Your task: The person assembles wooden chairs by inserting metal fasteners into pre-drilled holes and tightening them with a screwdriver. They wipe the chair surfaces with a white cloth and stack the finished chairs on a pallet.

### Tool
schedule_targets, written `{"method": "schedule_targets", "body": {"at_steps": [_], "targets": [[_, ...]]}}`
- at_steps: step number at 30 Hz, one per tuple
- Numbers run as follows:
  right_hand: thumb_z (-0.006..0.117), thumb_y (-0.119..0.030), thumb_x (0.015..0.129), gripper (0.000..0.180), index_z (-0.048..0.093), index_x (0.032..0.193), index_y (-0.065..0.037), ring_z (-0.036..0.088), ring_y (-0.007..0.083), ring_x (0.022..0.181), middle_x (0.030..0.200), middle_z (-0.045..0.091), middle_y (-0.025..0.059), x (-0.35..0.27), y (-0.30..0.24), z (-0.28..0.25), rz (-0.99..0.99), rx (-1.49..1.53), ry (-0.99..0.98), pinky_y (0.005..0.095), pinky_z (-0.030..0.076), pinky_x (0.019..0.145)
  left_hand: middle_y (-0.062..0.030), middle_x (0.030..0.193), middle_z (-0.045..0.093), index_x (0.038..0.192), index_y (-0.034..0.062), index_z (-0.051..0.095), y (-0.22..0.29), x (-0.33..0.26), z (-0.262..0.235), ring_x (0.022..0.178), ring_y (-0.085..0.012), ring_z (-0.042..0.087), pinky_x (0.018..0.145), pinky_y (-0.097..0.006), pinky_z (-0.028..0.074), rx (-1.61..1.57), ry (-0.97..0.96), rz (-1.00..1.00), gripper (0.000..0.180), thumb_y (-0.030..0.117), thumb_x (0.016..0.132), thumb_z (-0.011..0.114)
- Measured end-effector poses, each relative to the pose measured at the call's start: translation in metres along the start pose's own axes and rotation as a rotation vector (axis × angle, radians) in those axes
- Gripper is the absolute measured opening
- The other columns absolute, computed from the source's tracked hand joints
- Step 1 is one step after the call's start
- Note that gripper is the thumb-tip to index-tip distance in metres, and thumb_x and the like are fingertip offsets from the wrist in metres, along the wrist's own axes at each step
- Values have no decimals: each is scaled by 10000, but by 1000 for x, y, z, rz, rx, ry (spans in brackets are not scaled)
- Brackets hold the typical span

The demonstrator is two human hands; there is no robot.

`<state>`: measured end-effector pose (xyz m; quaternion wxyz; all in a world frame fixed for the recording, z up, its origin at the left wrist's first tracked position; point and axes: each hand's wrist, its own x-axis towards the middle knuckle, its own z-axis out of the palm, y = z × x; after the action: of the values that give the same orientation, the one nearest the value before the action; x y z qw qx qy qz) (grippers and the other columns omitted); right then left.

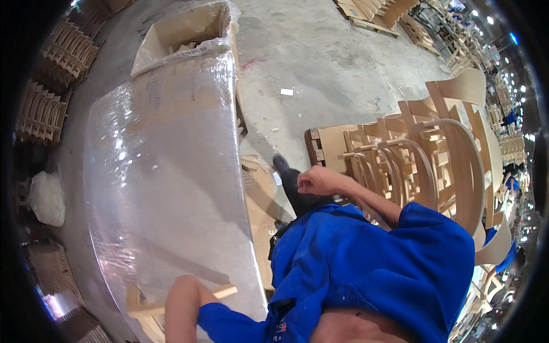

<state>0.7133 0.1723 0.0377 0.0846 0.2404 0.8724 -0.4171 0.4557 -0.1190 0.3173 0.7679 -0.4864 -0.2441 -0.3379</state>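
My right hand (321,182) hangs in front of my body with its fingers curled in; nothing sticks out of them. It is above my dark trouser leg, just left of the stacked wooden chairs (469,171). My left arm is bent at the elbow, and its forearm runs off the lower edge, so my left hand is out of view. Light wooden bars (150,310) of a frame-like piece cross behind that forearm. They show over the near end of a large board-topped stack (171,188) wrapped in clear film.
Beyond the wrapped stack stands an open cardboard box (189,28) with wood pieces inside. Flattened cardboard (257,211) lies along the stack's right side. Curved wooden parts (43,114) are piled at the far left, near a white bag (47,198). A white paper (287,92) lies on the concrete floor.
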Motion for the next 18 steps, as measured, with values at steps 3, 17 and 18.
{"method": "schedule_targets", "body": {"at_steps": [3, 17, 18], "targets": [[648, -224, 819, 191, 622, 839, -36, 617, 274, 654, 714, 639, 120, 91, 36, -58, -84, -9, 94, 380, 465, 595, -135, 1421, 348, 1405, 28, 237, -28, -92, 50, 1252, -258, 417, 1051, -423, 324, 131, -21, -69, 573, 312, 958, 459], [647, -160, 746, 134, 696, 842, -81, 661, 285, 758, 803, 676, 139, 871, 141, -394, -310, -63, 267, 366, 518, 705, -237, 1487, 169, 1388, 44, 325, 58, -829, 436, 1386, -346, 156, 1091, -553, 96, 576, -1616, -1525, 780, 534, 832, 566], [659, -183, 737, 149, 698, 844, -85, 660, 287, 781, 823, 678, 142, 919, 175, -394, -209, -121, 263, 370, 518, 718, -241, 1492, 129, 1371, 44, 344, 72, -846, 443, 1389, -358, 134, 1089, -557, 59, 524, -1640, -1519, 744, 519, 836, 547]]}}
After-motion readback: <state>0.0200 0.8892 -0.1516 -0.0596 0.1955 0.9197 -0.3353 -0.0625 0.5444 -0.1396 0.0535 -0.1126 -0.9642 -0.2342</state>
